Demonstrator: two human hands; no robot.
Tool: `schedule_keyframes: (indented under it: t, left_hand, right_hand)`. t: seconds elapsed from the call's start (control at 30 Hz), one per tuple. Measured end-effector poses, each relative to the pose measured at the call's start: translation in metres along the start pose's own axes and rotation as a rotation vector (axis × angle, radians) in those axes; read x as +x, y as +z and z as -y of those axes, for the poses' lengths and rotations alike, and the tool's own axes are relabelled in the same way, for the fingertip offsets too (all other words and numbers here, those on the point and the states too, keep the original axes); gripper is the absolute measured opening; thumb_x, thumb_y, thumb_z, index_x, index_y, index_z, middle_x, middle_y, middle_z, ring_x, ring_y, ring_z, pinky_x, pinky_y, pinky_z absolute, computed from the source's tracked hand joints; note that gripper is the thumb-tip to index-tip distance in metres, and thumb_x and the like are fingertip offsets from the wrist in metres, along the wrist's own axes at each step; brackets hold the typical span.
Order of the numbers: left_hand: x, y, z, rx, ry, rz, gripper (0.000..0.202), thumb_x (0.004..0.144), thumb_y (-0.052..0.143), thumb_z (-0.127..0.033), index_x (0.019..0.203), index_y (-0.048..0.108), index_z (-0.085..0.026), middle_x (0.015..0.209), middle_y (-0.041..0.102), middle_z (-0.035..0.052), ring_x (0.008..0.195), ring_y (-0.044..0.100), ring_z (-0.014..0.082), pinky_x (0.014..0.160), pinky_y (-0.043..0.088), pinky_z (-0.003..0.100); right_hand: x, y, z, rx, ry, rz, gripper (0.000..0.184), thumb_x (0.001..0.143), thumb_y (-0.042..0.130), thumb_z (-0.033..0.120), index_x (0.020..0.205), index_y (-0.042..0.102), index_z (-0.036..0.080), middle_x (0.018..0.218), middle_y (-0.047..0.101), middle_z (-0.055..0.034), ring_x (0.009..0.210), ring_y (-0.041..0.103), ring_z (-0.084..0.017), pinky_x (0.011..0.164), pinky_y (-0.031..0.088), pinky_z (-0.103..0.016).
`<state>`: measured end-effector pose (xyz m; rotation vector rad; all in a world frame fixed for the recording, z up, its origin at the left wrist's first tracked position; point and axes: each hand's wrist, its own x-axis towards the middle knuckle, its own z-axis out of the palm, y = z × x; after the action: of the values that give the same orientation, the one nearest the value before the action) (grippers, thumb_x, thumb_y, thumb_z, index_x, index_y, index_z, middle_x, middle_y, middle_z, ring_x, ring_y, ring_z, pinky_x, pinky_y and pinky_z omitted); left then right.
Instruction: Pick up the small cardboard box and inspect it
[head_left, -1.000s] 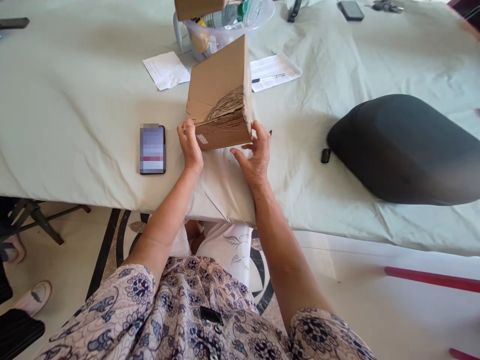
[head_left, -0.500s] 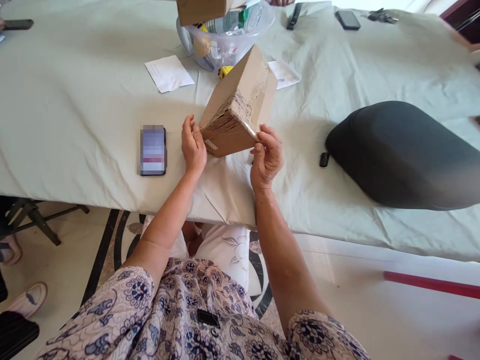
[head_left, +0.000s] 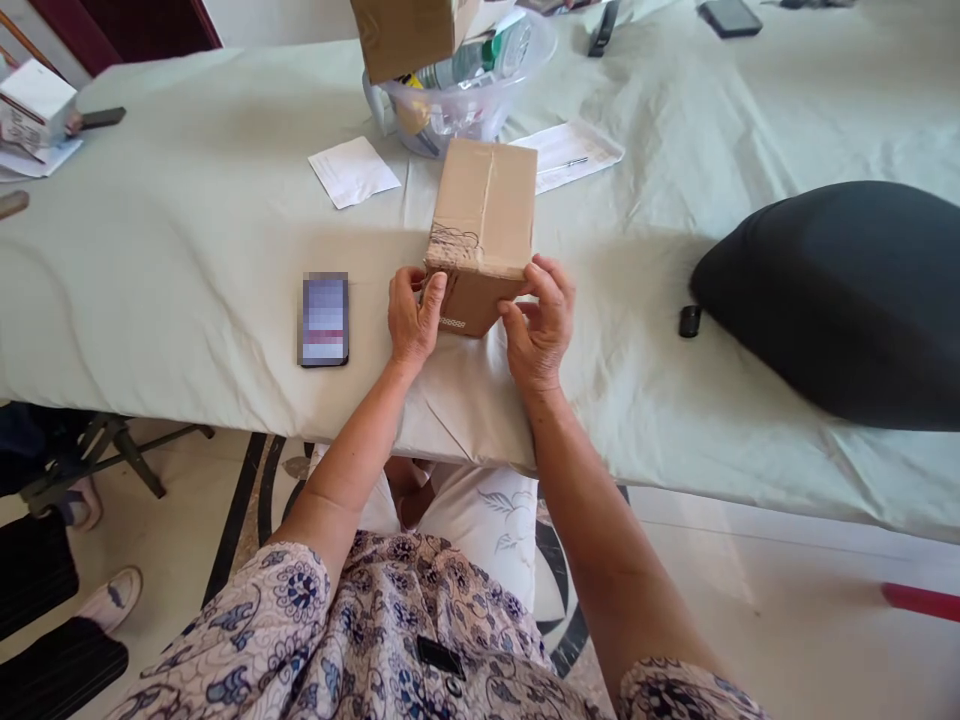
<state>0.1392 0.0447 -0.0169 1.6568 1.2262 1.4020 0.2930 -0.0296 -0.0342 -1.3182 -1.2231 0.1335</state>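
A brown cardboard box (head_left: pixel 486 215) lies flat on the pale green cloth of the table (head_left: pixel 187 260), its taped seam facing up and torn paper at its near edge. My left hand (head_left: pixel 411 318) grips the box's near left corner, fingers curled on it. My right hand (head_left: pixel 538 322) holds the near right corner, fingers bent over the top edge. Both hands are closed on the box.
A phone (head_left: pixel 325 319) lies left of my left hand. A clear plastic tub (head_left: pixel 457 100) with another box and bottles stands behind. Paper slips (head_left: pixel 352 171) and a sheet with a pen (head_left: pixel 571 155) lie near it. A black cushion-like bag (head_left: pixel 840 295) sits at right, a small black object (head_left: pixel 688 320) beside it.
The box was tilted up on edge and turned in my hands; now it lies flat on the table with the seam up. Both hands shifted to its near corners.
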Motion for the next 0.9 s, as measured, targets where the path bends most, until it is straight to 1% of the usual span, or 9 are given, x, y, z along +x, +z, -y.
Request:
schedule_keyframes:
  t: [0.1,0.17,0.27,0.37,0.47,0.53,0.63,0.73,0.9]
  left_hand:
    - [0.000,0.000,-0.002,-0.062,-0.020,0.018,0.085,0.080,0.040,-0.098,0.115,0.060,-0.024,0.115,0.069,0.0097,0.111,0.066,0.0248,0.100,0.052,0.040]
    - [0.001,-0.001,-0.003,-0.074,-0.021,0.022,0.085,0.079,0.041,-0.099,0.116,0.060,-0.024,0.118,0.069,0.0098,0.114,0.067,0.0253,0.101,0.051,0.039]
    - [0.001,-0.002,-0.002,-0.086,-0.042,0.044,0.085,0.077,0.046,-0.098,0.116,0.060,-0.024,0.119,0.070,0.0108,0.115,0.068,0.0266,0.100,0.053,0.039]
    - [0.000,-0.001,-0.001,-0.098,-0.064,0.079,0.085,0.077,0.053,-0.096,0.122,0.056,-0.024,0.127,0.070,0.0126,0.122,0.068,0.0292,0.105,0.053,0.042]
    - [-0.001,-0.001,0.000,-0.104,-0.105,0.082,0.083,0.079,0.055,-0.093,0.126,0.054,-0.025,0.135,0.069,0.0146,0.130,0.065,0.0320,0.110,0.051,0.046]
    - [-0.001,-0.001,0.001,-0.120,-0.120,0.070,0.080,0.081,0.055,-0.092,0.125,0.055,-0.025,0.135,0.069,0.0144,0.131,0.065,0.0324,0.111,0.051,0.046]
    - [0.001,-0.001,0.002,-0.188,-0.137,0.026,0.076,0.081,0.056,-0.091,0.119,0.055,-0.026,0.127,0.071,0.0114,0.125,0.067,0.0299,0.109,0.052,0.044]
    - [0.002,0.002,0.005,-0.301,-0.189,-0.016,0.075,0.080,0.057,-0.091,0.117,0.052,-0.026,0.118,0.072,0.0086,0.117,0.070,0.0265,0.104,0.054,0.040]
    - [0.001,0.010,0.007,-0.450,-0.340,-0.034,0.066,0.088,0.061,-0.080,0.123,0.045,-0.026,0.122,0.070,0.0102,0.110,0.073,0.0231,0.094,0.059,0.037]
  right_hand:
    - [-0.002,0.007,-0.014,0.036,0.041,0.053,0.056,0.092,0.066,0.056,0.142,0.058,0.032,0.130,0.067,-0.0084,0.094,0.069,-0.020,0.072,0.064,-0.035]
    - [-0.002,0.008,-0.021,0.022,0.088,0.083,0.051,0.090,0.068,0.050,0.138,0.060,0.031,0.120,0.069,-0.0050,0.086,0.068,-0.016,0.067,0.062,-0.031]
    - [-0.003,0.007,-0.025,-0.039,0.121,0.144,0.049,0.089,0.068,0.041,0.137,0.061,0.031,0.114,0.070,-0.0026,0.081,0.068,-0.015,0.073,0.064,-0.033]
    - [-0.003,0.005,-0.024,-0.117,0.131,0.211,0.062,0.087,0.068,0.034,0.147,0.055,0.031,0.112,0.072,-0.0031,0.075,0.067,-0.015,0.080,0.066,-0.038]
    - [-0.004,0.004,-0.021,-0.223,0.147,0.267,0.073,0.086,0.066,0.030,0.157,0.047,0.031,0.113,0.074,-0.0042,0.074,0.068,-0.017,0.079,0.066,-0.040]
    - [-0.006,0.004,-0.018,-0.281,0.125,0.281,0.074,0.088,0.064,0.029,0.159,0.045,0.031,0.114,0.075,-0.0051,0.079,0.070,-0.018,0.078,0.066,-0.040]
    - [-0.007,0.004,-0.015,-0.311,0.050,0.247,0.063,0.093,0.060,0.031,0.155,0.051,0.032,0.118,0.073,-0.0064,0.090,0.072,-0.020,0.078,0.066,-0.038]
    - [-0.007,0.003,-0.013,-0.260,-0.042,0.153,0.046,0.099,0.056,0.038,0.144,0.061,0.031,0.117,0.070,-0.0077,0.091,0.070,-0.020,0.074,0.066,-0.035]
    - [-0.005,0.004,-0.010,-0.156,-0.219,-0.037,0.031,0.102,0.057,0.044,0.125,0.071,0.027,0.110,0.065,-0.0091,0.096,0.068,-0.020,0.067,0.065,-0.032]
